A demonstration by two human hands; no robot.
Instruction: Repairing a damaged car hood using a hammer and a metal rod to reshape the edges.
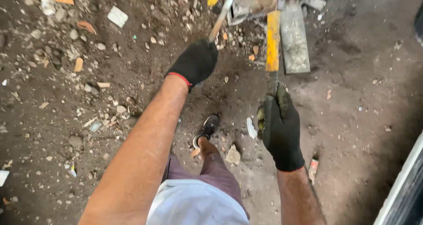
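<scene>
My left hand point(194, 62), in a black glove with a red cuff, grips a thin pale metal rod point(222, 16) that rises toward the top of the view. My right hand point(279, 129), also in a black glove, is closed around the dark lower end of a yellow-handled tool point(272, 42). Both the rod and the tool reach up to a metal part point(257, 2) at the top edge, where their ends are hard to make out. My leg and black shoe point(209, 127) stand on the dirt between the two arms.
The ground is dark soil strewn with stones, brick chips and litter point(79, 64) on the left. A flat grey metal plate point(294, 40) lies beside the yellow tool. A pale frame edge point(403, 181) runs along the lower right corner. A small stone point(233, 155) lies near my foot.
</scene>
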